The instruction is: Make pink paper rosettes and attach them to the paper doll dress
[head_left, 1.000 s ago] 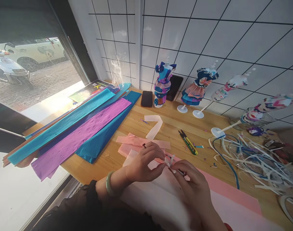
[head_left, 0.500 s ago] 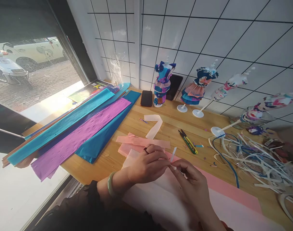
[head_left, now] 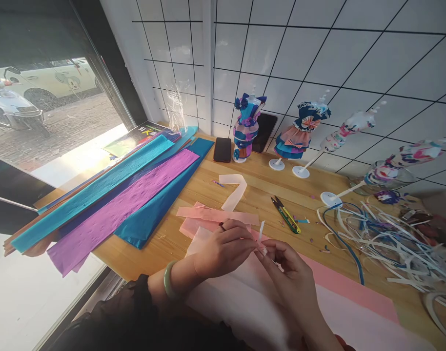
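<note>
My left hand [head_left: 226, 249] and my right hand [head_left: 294, 273] meet fingertip to fingertip over the sheets. Both are closed in a pinch on a small piece of pleated pale pink paper [head_left: 262, 250], mostly hidden by the fingers. A narrow white strip [head_left: 261, 231] sticks up from between them. Under my hands lie a pale, whitish-pink sheet [head_left: 230, 297] and a pink sheet [head_left: 354, 287]. Just beyond my left hand are cut peach-pink paper strips [head_left: 215, 214]. A bent pale strip [head_left: 234, 191] lies farther back.
Yellow-handled thread snips [head_left: 286, 214] lie to the right, beside a tangle of white and blue strips [head_left: 384, 248]. Several small dress forms [head_left: 246, 129] stand along the tiled wall near a phone [head_left: 222, 149]. Purple paper [head_left: 131, 204] and blue paper [head_left: 164, 195] lie at left.
The pleated pink paper shows more between my fingertips. The white strip has shifted slightly left and stands more upright. My right fingers have moved a little.
</note>
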A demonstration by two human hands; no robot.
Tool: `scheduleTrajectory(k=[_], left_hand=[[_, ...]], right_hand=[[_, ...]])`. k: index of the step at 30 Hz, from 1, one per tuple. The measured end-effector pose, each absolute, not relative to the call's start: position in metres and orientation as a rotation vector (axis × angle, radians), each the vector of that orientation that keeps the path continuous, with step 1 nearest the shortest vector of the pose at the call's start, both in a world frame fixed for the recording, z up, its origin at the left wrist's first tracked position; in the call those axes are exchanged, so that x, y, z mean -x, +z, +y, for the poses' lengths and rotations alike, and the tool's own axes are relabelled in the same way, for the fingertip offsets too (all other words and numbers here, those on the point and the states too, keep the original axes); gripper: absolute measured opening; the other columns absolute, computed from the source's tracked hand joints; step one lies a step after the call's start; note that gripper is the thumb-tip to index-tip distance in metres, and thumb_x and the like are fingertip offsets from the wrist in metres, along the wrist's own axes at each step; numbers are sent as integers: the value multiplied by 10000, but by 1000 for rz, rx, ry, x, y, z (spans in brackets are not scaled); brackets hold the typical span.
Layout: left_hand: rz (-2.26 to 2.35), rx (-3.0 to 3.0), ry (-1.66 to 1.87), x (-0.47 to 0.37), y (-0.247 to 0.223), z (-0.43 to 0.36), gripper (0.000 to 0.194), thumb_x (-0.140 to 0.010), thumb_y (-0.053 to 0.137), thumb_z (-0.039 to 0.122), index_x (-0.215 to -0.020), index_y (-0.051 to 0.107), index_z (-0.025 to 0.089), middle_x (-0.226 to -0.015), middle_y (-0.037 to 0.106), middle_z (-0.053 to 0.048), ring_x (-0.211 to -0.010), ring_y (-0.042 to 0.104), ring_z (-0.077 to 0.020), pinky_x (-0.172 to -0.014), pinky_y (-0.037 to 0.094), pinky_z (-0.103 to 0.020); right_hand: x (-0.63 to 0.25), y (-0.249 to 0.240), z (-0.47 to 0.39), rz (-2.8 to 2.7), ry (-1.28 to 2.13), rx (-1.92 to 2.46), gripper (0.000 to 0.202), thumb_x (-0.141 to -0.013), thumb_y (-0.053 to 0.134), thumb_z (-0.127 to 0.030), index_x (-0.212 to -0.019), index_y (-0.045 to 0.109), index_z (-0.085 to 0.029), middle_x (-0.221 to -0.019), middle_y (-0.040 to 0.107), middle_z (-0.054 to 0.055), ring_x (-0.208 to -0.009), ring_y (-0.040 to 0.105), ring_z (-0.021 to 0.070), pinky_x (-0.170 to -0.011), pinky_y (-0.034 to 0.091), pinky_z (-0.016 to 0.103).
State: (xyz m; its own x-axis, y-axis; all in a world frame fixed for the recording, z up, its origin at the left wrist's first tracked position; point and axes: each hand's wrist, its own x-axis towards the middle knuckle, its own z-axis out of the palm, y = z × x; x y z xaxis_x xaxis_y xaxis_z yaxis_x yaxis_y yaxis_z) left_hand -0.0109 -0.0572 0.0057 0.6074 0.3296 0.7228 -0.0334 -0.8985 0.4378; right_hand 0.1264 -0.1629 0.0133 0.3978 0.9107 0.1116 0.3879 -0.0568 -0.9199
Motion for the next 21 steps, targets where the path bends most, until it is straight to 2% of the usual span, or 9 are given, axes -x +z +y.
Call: scheduleTrajectory(k=[4,8,11,17,21], left_hand=[[306,-2293,1232,10,9,-56,105,-791,552,100,-854,609,163,-806,643,-53,-805,563,-147,-759,465,-319],[453,-2020,1212,8,10,-52,57,-785,581,141,-815,626,159,-779,645,-55,-791,567,-153,-733,468,-322],[581,-1763,1042,8,10,-50,61,-781,598,192,-798,630,143,-809,632,-62,-798,573,-149,-746,465,-310],[585,-1244,737,8,5,-46,161,-747,646,261,-802,631,110,-795,647,-56,-756,591,-135,-726,463,-270],[488,-890,648,6,-1,-42,170,-699,690,235,-784,611,111,-781,661,-56,-716,624,-138,-700,479,-272]], right_hand=[[-123,15,-163,-1023,754,1571,279,-769,640,-327,-1001,541,-206,-666,566,-9,-588,544,127,-514,480,226],[-122,18,-167,-1019,935,1408,234,-853,529,-325,-1061,495,-225,-670,631,-4,-608,599,132,-592,514,257],[-119,21,-169,-1081,1004,1334,202,-883,478,-317,-1063,497,-227,-709,663,14,-679,632,141,-655,523,270],[-112,24,-171,-1234,1048,1322,200,-891,455,-305,-1064,500,-216,-828,708,64,-812,670,168,-715,535,276],[-111,23,-173,-1392,920,1379,183,-888,455,-256,-1039,555,-229,-855,710,57,-747,669,156,-652,539,250]])
